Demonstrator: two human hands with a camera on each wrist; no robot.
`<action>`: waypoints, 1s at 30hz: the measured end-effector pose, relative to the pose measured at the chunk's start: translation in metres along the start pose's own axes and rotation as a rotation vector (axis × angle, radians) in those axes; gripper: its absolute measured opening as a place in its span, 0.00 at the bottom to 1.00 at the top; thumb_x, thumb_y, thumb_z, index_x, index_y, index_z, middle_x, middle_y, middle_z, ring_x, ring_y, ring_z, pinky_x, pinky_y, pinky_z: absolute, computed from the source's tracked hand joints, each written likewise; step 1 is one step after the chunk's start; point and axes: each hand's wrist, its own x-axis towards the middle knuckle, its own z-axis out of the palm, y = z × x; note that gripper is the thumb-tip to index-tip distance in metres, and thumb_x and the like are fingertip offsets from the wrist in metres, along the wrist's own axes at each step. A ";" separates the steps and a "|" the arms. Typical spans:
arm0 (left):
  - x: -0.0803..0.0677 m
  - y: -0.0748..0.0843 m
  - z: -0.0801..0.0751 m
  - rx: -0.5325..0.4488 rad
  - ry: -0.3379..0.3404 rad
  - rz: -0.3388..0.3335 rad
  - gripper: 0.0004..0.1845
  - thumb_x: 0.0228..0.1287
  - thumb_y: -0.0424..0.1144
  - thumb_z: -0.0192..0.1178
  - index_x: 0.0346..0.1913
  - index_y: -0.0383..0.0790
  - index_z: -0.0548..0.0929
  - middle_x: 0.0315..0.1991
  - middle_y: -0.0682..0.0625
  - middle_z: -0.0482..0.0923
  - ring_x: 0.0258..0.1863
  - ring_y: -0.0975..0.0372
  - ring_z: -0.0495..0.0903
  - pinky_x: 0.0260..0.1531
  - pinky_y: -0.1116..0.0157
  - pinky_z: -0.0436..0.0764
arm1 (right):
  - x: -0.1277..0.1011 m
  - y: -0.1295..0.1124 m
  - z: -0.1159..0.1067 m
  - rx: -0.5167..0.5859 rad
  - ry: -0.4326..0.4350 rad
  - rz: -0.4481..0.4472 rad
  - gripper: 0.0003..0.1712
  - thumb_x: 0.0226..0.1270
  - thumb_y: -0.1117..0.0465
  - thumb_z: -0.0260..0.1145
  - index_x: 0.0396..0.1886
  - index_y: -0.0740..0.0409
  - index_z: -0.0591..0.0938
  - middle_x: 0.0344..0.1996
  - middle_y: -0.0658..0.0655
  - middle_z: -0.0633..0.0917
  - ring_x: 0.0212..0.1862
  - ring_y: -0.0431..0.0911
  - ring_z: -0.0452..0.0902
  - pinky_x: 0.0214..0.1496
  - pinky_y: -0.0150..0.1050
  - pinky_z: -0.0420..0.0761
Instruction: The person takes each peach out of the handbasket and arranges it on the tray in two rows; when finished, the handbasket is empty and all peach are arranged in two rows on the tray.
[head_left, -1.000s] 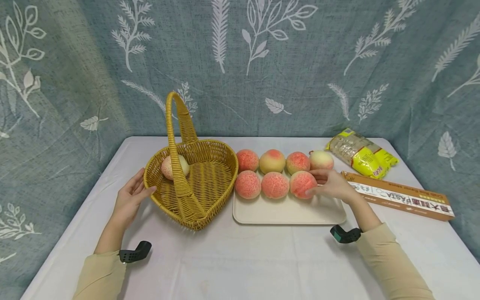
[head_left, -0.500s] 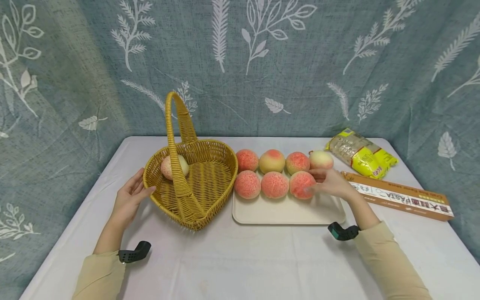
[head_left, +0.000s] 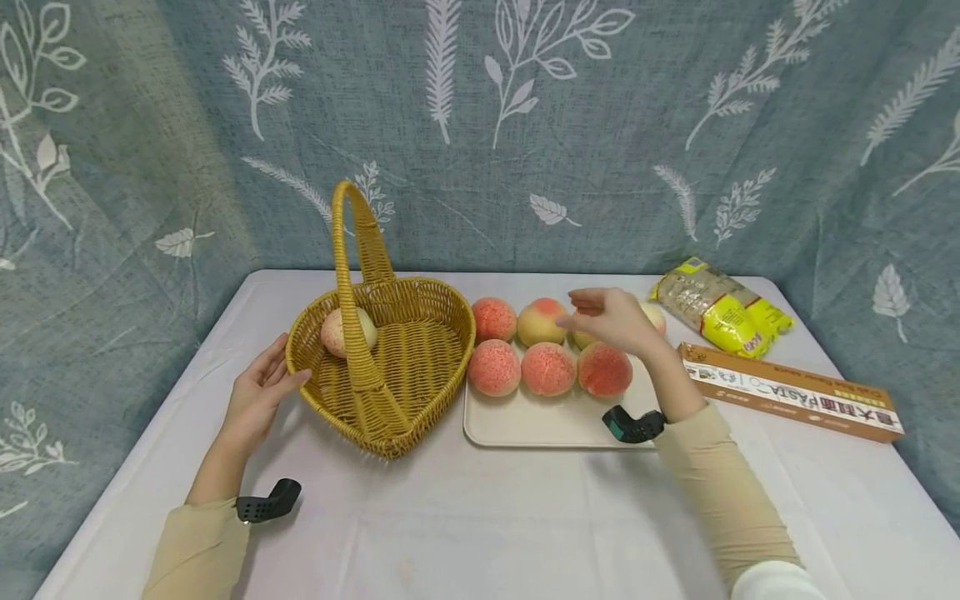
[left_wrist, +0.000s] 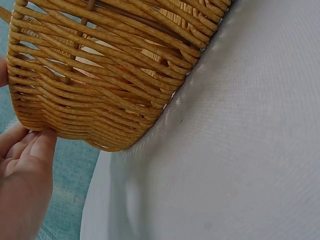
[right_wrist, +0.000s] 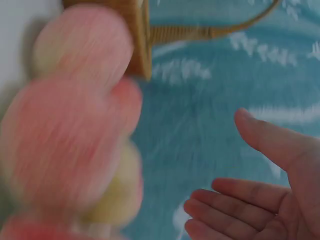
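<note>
On the left, a golden heart-shaped wicker basket (head_left: 416, 354) with a tall handle holds one pale, pink-speckled peach (head_left: 333, 334). My left hand (head_left: 257, 398) grips its left side, thumb over the rim and fingers against the outer wall; the left wrist view has those fingers (left_wrist: 40, 150) touching the weave. Several peaches stand in two rows on a cream tray (head_left: 555, 430) right of the basket. Over the back row hovers my right hand (head_left: 613, 319), holding nothing, thumb and fingers spread apart. It hides part of the peaches behind it. The front-row right peach (head_left: 604, 371) sits below it.
A yellow-and-clear food bag (head_left: 720, 304) lies at the back right. In front of it is a long brown-and-white pasta box (head_left: 795, 392), set diagonally. A patterned blue-grey curtain (head_left: 465, 208) hangs behind the white-covered table (head_left: 480, 517).
My right hand has left the front-row right peach, which stays on the tray, and moved up and to the left. The left hand and basket hold their place.
</note>
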 end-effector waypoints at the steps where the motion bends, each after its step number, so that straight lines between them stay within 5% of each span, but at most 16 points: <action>1: 0.000 0.001 -0.001 0.002 0.001 0.001 0.42 0.70 0.31 0.57 0.77 0.32 0.42 0.76 0.35 0.38 0.74 0.46 0.44 0.65 0.73 0.61 | 0.005 -0.010 0.004 0.008 -0.001 -0.022 0.36 0.65 0.52 0.68 0.66 0.70 0.72 0.61 0.68 0.76 0.61 0.59 0.74 0.62 0.49 0.76; 10: -0.003 0.004 -0.006 0.000 0.016 0.007 0.42 0.70 0.30 0.56 0.76 0.31 0.41 0.76 0.34 0.38 0.74 0.46 0.44 0.65 0.74 0.61 | 0.059 -0.095 0.056 -0.034 -0.126 -0.188 0.35 0.65 0.50 0.68 0.66 0.64 0.73 0.60 0.63 0.78 0.60 0.52 0.75 0.61 0.42 0.77; 20: -0.002 0.004 -0.002 -0.020 -0.014 0.025 0.42 0.70 0.31 0.57 0.76 0.28 0.42 0.76 0.34 0.38 0.74 0.44 0.44 0.64 0.75 0.63 | 0.102 -0.145 0.112 -0.165 -0.183 -0.143 0.36 0.64 0.47 0.69 0.66 0.63 0.74 0.58 0.60 0.80 0.58 0.51 0.76 0.55 0.39 0.80; 26: -0.003 0.002 -0.001 -0.010 -0.007 0.028 0.41 0.70 0.31 0.56 0.76 0.28 0.43 0.76 0.34 0.40 0.74 0.43 0.45 0.64 0.74 0.63 | 0.115 -0.161 0.144 -0.230 -0.170 -0.084 0.31 0.65 0.49 0.68 0.62 0.62 0.77 0.53 0.59 0.82 0.45 0.48 0.81 0.41 0.36 0.81; 30: -0.002 -0.001 0.003 -0.012 -0.026 0.015 0.41 0.70 0.31 0.56 0.76 0.29 0.43 0.76 0.35 0.40 0.74 0.44 0.45 0.65 0.72 0.62 | 0.116 -0.167 0.159 -0.274 -0.180 -0.111 0.28 0.68 0.55 0.65 0.65 0.59 0.75 0.31 0.55 0.84 0.21 0.39 0.67 0.24 0.30 0.69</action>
